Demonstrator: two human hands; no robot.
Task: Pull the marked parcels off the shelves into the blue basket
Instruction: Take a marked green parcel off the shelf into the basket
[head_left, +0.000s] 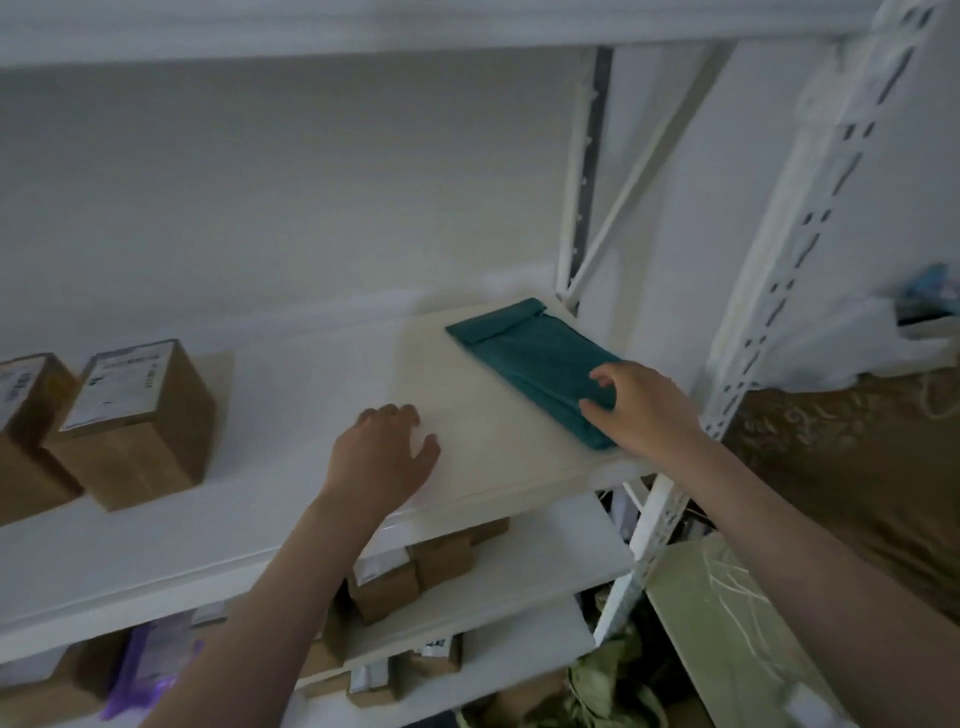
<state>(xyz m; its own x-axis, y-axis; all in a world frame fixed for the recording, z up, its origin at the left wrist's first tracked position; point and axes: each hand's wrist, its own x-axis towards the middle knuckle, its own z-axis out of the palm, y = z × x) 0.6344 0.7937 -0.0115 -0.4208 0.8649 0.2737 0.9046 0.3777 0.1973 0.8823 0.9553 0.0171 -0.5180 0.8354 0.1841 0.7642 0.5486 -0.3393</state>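
A flat teal parcel (530, 358) lies on a large cream flat parcel (467, 415) at the right end of the white shelf (208, 535). My right hand (639, 405) pinches the teal parcel's near corner, thumb under its edge and fingers on top. My left hand (384, 452) rests on the cream parcel's left part with fingers loosely spread. The blue basket is not in view.
Two brown cardboard boxes with white labels (135, 421) (26, 431) stand at the shelf's left. Lower shelves hold more small boxes (415, 566) and a purple packet (150, 670). A white perforated rack post (769, 291) rises at the right.
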